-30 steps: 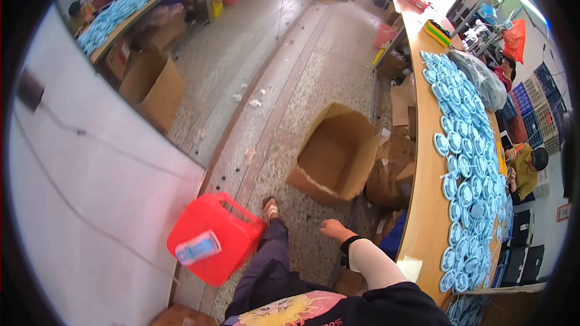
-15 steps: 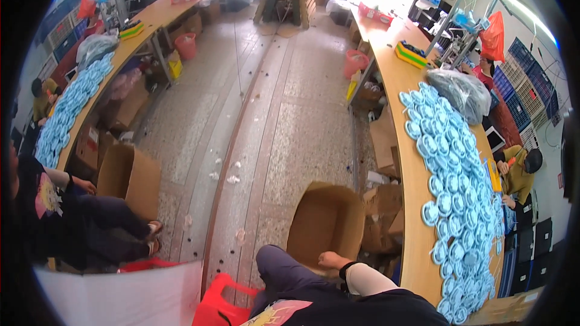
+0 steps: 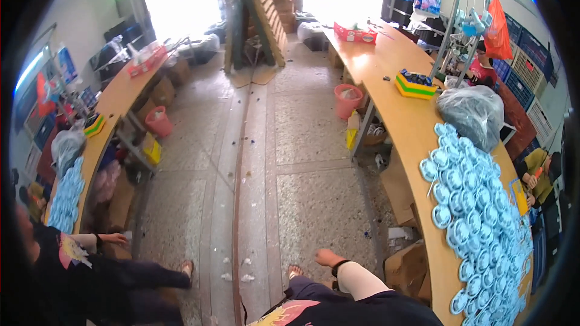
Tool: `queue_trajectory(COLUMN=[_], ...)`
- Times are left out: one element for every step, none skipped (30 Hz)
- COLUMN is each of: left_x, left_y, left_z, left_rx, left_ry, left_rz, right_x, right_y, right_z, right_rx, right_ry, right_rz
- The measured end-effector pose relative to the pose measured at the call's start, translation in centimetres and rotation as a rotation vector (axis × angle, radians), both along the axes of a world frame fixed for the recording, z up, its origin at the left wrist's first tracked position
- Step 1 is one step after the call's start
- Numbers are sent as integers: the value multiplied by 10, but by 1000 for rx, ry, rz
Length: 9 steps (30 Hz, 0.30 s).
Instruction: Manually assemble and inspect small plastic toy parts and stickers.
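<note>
From the lower edge comes my right arm, a black band at its wrist. My right hand (image 3: pixel 328 258) hangs over the floor with its fingers curled together, and nothing shows in it. No thing touches it. My left hand is out of view. To the right, a long wooden table (image 3: pixel 396 93) bears a heap of light-blue round pieces (image 3: pixel 477 217) with thin straps or strings. At the far left, what looks like a mirror image repeats the table, the heap and a dark-clothed figure (image 3: pixel 112 278).
Cartons (image 3: pixel 411 271) stand under the table, beyond them a pink bin (image 3: pixel 348 101). Behind the heap sit a clear plastic bag (image 3: pixel 471 115) and a yellow-green tray (image 3: pixel 415 87). Across the table a co-worker (image 3: pixel 538 175) holds something orange. A slatted wooden stand (image 3: pixel 257 33) is ahead.
My view has moved forward and tilted up. The open carton beside my right hand and the red chair have left the picture. My right hand is now over bare floor.
</note>
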State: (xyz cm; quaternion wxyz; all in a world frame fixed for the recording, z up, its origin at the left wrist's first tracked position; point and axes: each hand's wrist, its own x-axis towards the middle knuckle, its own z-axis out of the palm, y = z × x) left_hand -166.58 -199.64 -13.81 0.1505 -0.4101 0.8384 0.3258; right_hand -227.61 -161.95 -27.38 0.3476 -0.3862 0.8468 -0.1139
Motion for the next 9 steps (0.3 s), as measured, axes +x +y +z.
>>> queue_trajectory(left_x=[-41, -85, -131, -175, -222, -266, -310, -350, -386], left_y=[-4, -9, -18, -25, -33, -42, -50, -55, -75], left_z=[3, 4, 2, 1, -1, -6, -10, -4, -12], left_rx=[24, 47, 73, 101, 128, 157, 188, 203, 214], left_ry=[23, 54, 86, 118, 151, 181, 208, 240, 247], left_rz=[8, 17, 19, 23, 20, 19, 20, 26, -5], right_x=[-26, -52, -81, -110, -137, -164, -191, -217, -244], right_y=[-33, -64, -87, -108, -122, -133, -143, -155, -149], right_z=[28, 64, 92, 117, 133, 137, 138, 142, 123], right_rx=[-109, -218, -213, -270, -329, -322, -317, -327, -365], right_ry=[0, 7, 19, -59, -134, -122, -126, -131, -64], right_rz=[-96, -190, -195, -241, -292, -299, -331, -355, -373])
